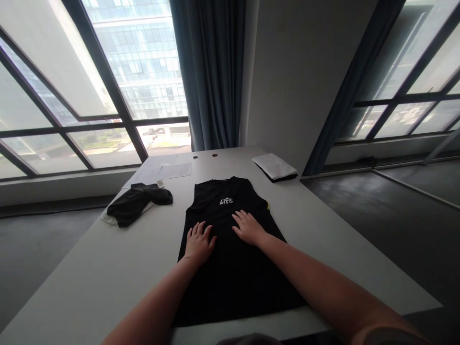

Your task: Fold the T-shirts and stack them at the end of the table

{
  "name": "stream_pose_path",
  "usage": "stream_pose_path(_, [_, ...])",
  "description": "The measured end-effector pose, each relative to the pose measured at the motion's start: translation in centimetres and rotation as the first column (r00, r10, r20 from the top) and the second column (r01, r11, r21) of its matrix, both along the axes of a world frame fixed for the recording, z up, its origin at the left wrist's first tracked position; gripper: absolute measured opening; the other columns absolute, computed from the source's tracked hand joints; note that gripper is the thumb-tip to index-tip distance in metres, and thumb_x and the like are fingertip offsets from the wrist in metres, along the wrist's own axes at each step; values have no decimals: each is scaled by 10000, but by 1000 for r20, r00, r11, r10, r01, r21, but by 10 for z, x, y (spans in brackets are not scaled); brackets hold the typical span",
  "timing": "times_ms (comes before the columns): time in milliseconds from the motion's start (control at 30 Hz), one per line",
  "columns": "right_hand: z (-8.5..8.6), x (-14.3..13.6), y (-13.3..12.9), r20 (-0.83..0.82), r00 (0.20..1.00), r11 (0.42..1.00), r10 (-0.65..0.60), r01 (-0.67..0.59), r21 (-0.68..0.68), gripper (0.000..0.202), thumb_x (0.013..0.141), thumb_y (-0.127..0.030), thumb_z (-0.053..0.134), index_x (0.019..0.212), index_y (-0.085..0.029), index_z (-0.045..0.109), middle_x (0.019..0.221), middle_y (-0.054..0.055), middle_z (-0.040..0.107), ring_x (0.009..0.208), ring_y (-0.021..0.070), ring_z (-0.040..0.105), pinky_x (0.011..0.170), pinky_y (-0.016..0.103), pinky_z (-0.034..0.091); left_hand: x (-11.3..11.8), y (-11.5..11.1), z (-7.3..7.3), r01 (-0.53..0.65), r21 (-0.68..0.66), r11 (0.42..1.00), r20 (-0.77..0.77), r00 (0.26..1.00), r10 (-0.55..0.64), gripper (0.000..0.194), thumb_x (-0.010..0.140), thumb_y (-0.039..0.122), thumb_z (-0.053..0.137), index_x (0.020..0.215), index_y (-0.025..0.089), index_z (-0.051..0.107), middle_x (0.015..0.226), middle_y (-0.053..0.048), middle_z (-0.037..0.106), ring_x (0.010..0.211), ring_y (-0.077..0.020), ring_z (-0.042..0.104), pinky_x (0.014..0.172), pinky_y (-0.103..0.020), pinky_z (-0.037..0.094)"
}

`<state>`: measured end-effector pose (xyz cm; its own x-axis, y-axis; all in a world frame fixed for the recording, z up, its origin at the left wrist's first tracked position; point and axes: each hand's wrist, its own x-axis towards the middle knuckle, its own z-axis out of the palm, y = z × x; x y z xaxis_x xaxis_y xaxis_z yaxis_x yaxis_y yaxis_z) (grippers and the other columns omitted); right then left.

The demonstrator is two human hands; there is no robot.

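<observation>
A black sleeveless shirt (233, 273) lies spread flat on the white table (118, 268), its neckline at the far end and its hem near the front edge. White lettering (226, 201) shows on its upper part. On the left half of the shirt rests my left hand (200, 243), its fingers spread and holding nothing. My right hand (247, 227) lies palm down just below the lettering, fingers apart, also holding nothing. A bit of yellow shows at the shirt's right armhole.
A crumpled dark cloth (138, 203) with white parts lies at the left edge of the table. Behind it are printed papers (165, 170). At the back right sits a folded white and black item (275, 166). Beyond the table hang blue curtains (215, 72) by windows.
</observation>
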<state>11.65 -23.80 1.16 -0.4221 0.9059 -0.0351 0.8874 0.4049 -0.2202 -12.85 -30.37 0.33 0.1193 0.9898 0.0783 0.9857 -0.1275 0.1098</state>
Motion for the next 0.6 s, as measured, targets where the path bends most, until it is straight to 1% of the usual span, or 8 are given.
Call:
stream_pose_path(67, [3,-31,22,-26,999,1000,24,-24,-12,698,1024,-510,372,1613,-134,368,1688,134,297,1571,303,202,1261,477,150,2,1,-1,17,-3,1000,-10,1000,-17,559,1021,500,460,1544,303,486,1678,-83,347,1559,-319,262,1261,-536,189])
stream_pose_path(133, [6,-58,44,-22,999,999,23,-23,-34,681,1019,-494,398,1602,-142,388,1683,133,309,1555,302,244,1252,475,167,1,-2,-1,73,-34,997,-21,997,-74,573,1022,507,466,1574,358,436,1702,-59,297,1574,-329,223,1261,-564,171])
stream_pose_path(200, [8,-76,62,-19,1000,999,12,-13,-33,645,1021,-472,399,1566,-131,447,1662,150,353,1535,296,289,1247,460,174,-3,-8,-2,124,-61,990,-25,992,-126,572,1025,506,466,1585,418,394,1714,-27,264,1580,-339,202,1256,-588,171])
stream_pose_path(267, [8,-84,72,-22,1000,1000,9,-10,-22,621,1025,-455,389,1537,-116,488,1637,172,391,1519,294,318,1243,449,173,-9,-18,-4,165,-67,984,-16,986,-166,570,1029,513,457,1589,449,369,1717,-11,255,1580,-343,199,1250,-601,183])
stream_pose_path(333, [4,-85,73,-20,1000,1000,19,-19,-23,627,1027,-464,386,1561,-143,463,1659,168,349,1537,309,280,1246,471,150,-14,-27,-8,194,-44,980,0,981,-194,564,1028,523,460,1582,465,373,1714,-4,265,1576,-342,214,1246,-606,196])
stream_pose_path(433, [-5,-80,61,-3,998,997,55,-55,-45,657,1032,-530,371,1631,-262,345,1731,104,163,1584,336,135,1251,542,64,-18,-28,-13,178,41,983,19,984,-179,511,1024,485,482,1531,422,477,1681,-14,346,1545,-315,304,1239,-562,253])
stream_pose_path(500, [-11,-76,48,-2,996,994,94,-94,-56,672,1036,-572,338,1649,-300,288,1741,78,86,1594,338,78,1249,571,19,-17,-16,-13,135,106,985,25,990,-138,460,1037,417,455,1476,326,558,1642,-49,416,1509,-287,373,1214,-499,324])
stream_pose_path(600, [-15,-70,29,-15,989,988,147,-148,-54,714,1037,-599,321,1659,-255,259,1737,94,62,1598,318,65,1262,552,18,-13,23,-10,111,159,981,17,993,-115,463,1045,340,407,1458,213,573,1624,-96,441,1505,-273,382,1202,-452,350])
